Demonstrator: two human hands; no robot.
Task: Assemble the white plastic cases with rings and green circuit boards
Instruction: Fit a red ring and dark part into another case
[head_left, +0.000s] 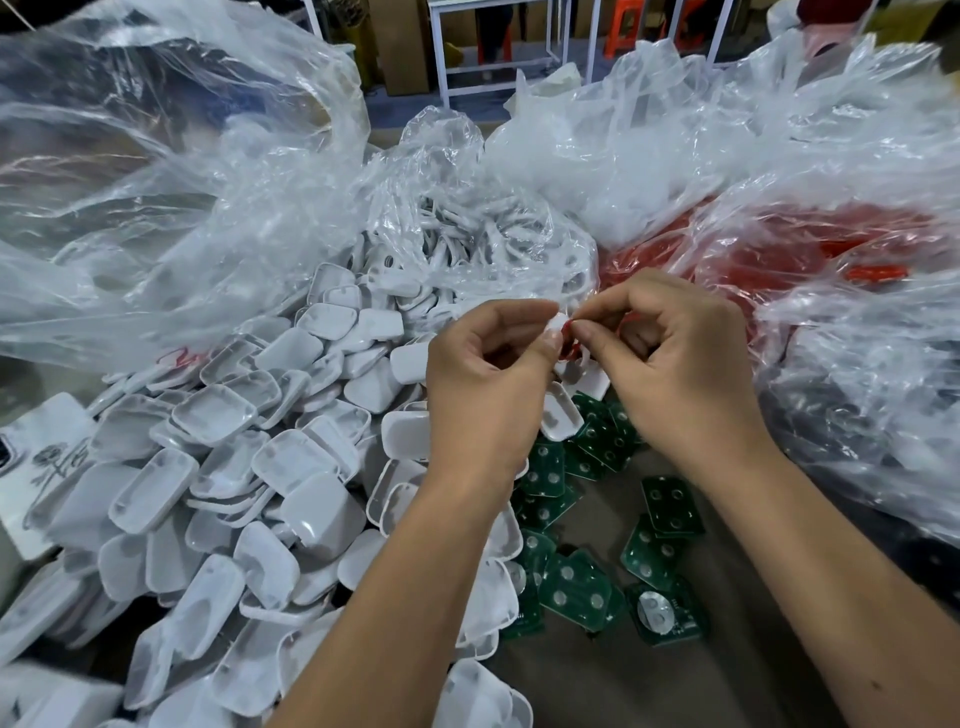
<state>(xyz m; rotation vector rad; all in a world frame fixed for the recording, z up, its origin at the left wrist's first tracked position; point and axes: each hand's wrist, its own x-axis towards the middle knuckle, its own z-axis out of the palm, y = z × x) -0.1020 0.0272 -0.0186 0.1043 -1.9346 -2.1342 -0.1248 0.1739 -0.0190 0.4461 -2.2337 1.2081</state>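
My left hand (488, 374) and my right hand (670, 358) meet above the table's middle. Between their fingertips sits a small white plastic case (557, 323), pinched by my left thumb and forefinger. My right fingers pinch a red ring (570, 340) against that case; most of the ring is hidden by the fingers. A large heap of white cases (249, 467) spreads across the left half of the table. Several green circuit boards (576, 582) with round silver pads lie scattered below my hands.
Crumpled clear plastic bags (156, 182) rise at the left and back. A bag of red parts (810, 249) lies at the right, and a bag of white rings (467, 244) sits behind my hands. Brown table surface (623, 675) shows at the bottom centre.
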